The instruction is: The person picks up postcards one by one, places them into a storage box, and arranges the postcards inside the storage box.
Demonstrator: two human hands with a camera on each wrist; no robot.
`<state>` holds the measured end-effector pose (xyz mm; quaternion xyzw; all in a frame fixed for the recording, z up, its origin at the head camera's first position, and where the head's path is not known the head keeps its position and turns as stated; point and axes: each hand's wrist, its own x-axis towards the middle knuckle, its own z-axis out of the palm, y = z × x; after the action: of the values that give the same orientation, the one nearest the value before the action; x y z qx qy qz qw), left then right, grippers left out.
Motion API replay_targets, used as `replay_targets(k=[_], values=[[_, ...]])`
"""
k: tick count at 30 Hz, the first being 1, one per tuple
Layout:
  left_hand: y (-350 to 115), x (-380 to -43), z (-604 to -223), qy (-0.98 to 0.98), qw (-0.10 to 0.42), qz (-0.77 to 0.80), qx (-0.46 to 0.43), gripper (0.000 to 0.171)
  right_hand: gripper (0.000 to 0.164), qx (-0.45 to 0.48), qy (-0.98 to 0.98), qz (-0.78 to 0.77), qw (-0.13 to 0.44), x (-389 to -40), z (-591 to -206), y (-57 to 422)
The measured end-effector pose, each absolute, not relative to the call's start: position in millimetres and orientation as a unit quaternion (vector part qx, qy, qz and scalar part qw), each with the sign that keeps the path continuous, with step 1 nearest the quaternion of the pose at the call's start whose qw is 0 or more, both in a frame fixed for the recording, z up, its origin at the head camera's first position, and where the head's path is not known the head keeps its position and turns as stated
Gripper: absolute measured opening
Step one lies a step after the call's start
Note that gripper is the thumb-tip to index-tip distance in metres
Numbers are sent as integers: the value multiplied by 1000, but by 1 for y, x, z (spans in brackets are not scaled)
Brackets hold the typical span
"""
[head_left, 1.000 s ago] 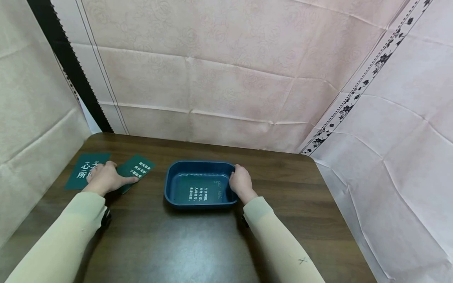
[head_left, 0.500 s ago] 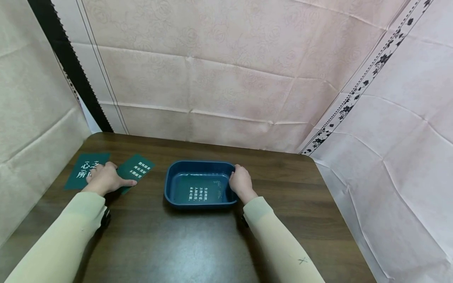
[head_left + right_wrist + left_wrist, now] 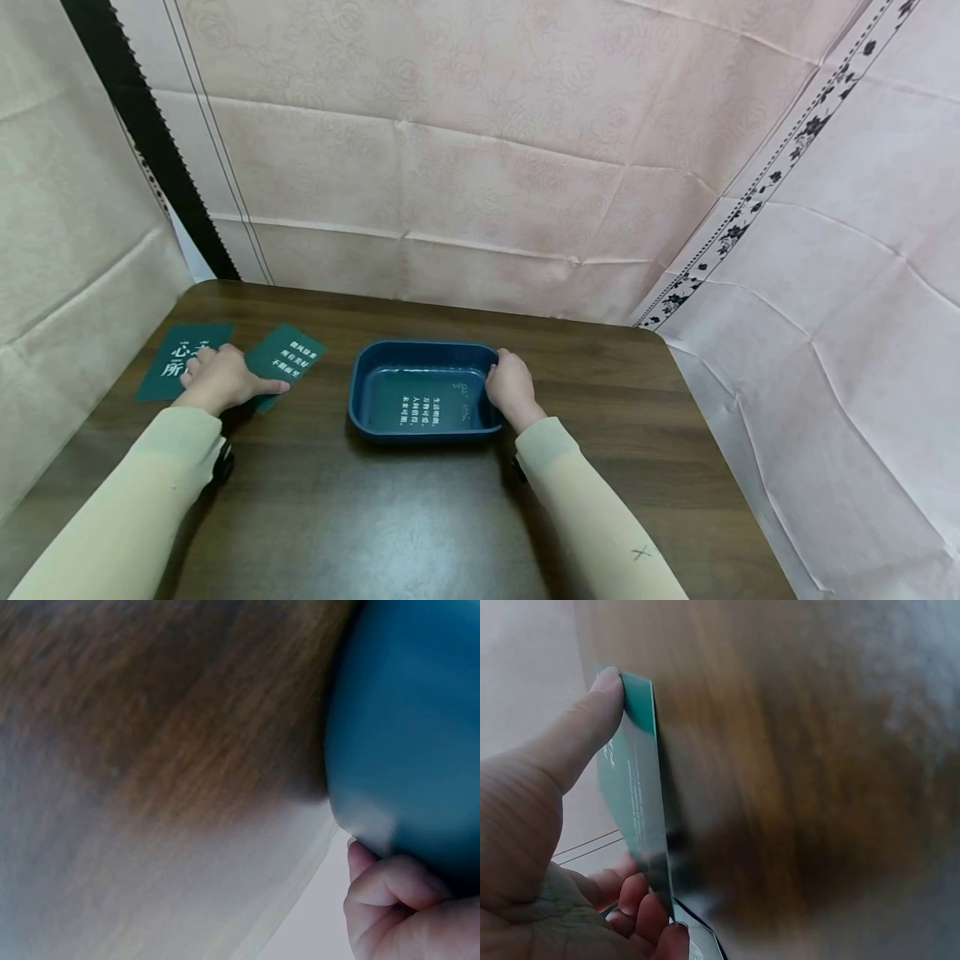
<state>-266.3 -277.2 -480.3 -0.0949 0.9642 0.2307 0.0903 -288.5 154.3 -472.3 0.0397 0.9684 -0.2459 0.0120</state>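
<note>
My left hand [image 3: 221,379] pinches a dark green card [image 3: 288,354] with white printed characters between its thumb and fingers. In the left wrist view the thumb lies at one edge of this card [image 3: 646,787] and the curled fingers at the opposite edge. Another green card [image 3: 159,379], partly covered by the hand, lies to its left. At the middle stands a blue rectangular tray [image 3: 427,437], with a green printed card [image 3: 392,390] on its bottom. My right hand [image 3: 513,390] grips the tray's right rim; the right wrist view shows curled fingers at the blue wall [image 3: 409,750].
The brown wooden table [image 3: 337,517] has rounded far corners. Behind it hangs a pale creased cloth [image 3: 450,183], with further cloth at the left and right sides. A black strip [image 3: 150,125] runs down the back left.
The left thumb has slid slightly left along the card, and the card has shifted slightly left. The right hand and the tray have stayed in place.
</note>
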Motion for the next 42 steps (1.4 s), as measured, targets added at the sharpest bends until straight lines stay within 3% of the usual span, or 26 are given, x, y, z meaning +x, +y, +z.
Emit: replay_targets(k=[5,11,14,30,42], values=[[-277,-266,-479,957,90,268,-70,109,42,42,967,-252,16,-289,-472,155],[-275,-270,-476,947,100,302,-47,66,43,45,966,-252,18,-289,-472,156],[-274,-270,-474,946,92,307,-41,55,43,43,966,-254,17,-290,-472,156],[-273,-269,-473,936,94,333,-61,35,42,41,966,-253,16,-289,-472,155],[-274,-268,-475,933,92,343,-63,34,43,42,968,-245,19,-290,-473,155]])
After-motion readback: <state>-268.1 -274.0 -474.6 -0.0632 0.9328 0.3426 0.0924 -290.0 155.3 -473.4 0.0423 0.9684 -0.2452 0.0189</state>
